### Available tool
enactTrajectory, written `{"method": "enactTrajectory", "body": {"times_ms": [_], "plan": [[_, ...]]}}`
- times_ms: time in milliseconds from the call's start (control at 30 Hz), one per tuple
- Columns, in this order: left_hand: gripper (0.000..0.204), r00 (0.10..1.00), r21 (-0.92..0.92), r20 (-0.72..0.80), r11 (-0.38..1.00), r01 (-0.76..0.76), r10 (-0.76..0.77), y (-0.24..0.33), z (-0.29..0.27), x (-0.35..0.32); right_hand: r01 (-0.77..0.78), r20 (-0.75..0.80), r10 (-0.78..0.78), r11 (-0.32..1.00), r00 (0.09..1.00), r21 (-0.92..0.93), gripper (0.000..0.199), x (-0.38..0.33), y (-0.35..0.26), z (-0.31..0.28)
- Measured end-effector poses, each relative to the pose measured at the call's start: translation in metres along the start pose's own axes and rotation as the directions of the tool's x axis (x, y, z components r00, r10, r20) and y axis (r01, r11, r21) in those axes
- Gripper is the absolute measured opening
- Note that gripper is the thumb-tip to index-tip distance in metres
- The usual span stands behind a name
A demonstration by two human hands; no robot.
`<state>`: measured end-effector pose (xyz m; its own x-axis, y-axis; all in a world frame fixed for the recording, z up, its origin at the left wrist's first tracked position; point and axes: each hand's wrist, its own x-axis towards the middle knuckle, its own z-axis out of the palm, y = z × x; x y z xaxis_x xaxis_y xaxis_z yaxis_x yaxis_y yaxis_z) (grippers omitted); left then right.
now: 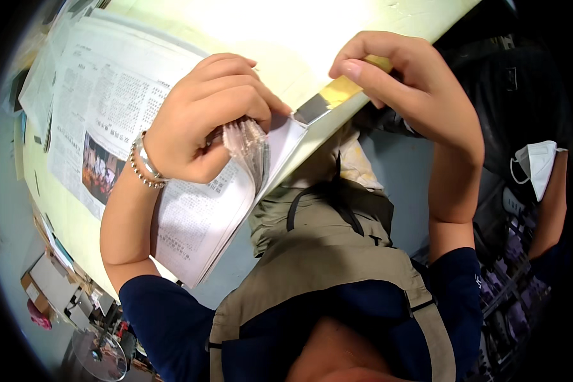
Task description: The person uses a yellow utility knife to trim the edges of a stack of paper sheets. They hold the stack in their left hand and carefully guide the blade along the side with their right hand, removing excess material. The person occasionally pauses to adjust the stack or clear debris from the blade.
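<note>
A person leans over a pale table (286, 25), seen from their own head looking down. The left hand (204, 118) is curled closed, its grip pinching a small bundle of clear plastic strips (245, 137) against the top of a newspaper (197, 216) that hangs over the table edge. The wrist bends inward, knuckles up, with a beaded bracelet (145, 167) around it. More newsprint lies flat on the table behind the hand.

The right hand (407, 89) hovers just beside, wrist arched, fingers hooked down. Its grip is closed on a yellow strip (344, 86) at the table edge; thumb and forefinger appear to pinch the strip's far end, though the exact contact is hidden by the fingers. A dark shiny piece (312, 109) runs from the strip toward the left hand.

To do this well, it seems wise to keep the left pinch firm so the bundle does not fan out, and to pull the strip evenly along the edge rather than upward, so nothing tears or slips.

Below, the person's tan vest (337, 254) and navy sleeves fill the view. At far right, another person's arm (551, 204) rests near a white face mask (536, 164).
</note>
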<state>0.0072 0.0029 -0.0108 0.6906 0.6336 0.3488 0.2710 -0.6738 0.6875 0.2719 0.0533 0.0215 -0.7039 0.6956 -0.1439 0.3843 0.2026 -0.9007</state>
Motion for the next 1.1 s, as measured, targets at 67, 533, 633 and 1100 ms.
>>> {"method": "enactTrajectory", "body": {"times_ms": [67, 533, 633, 1100], "plan": [[0.020, 1.000, 0.027, 0.008, 0.999, 0.017, -0.017, 0.002, -0.001, -0.002, 0.007, 0.078, -0.013, 0.997, 0.997, 0.072, 0.021, 0.009, 0.008, 0.001], [0.023, 1.000, 0.033, -0.007, 0.999, -0.012, 0.013, -0.002, 0.003, 0.001, -0.066, 0.133, 0.038, 0.976, 0.990, 0.209, 0.022, -0.003, 0.026, 0.013], [0.022, 1.000, 0.018, -0.004, 1.000, -0.021, 0.021, -0.004, 0.002, 0.001, -0.078, 0.101, 0.056, 0.969, 0.993, 0.233, 0.021, -0.009, 0.024, 0.024], [0.023, 0.975, -0.547, -0.208, 0.836, -0.047, -0.081, -0.033, 0.005, -0.017, -0.235, 0.288, 0.098, 0.839, 0.953, 0.491, 0.019, -0.050, -0.018, 0.150]]}}
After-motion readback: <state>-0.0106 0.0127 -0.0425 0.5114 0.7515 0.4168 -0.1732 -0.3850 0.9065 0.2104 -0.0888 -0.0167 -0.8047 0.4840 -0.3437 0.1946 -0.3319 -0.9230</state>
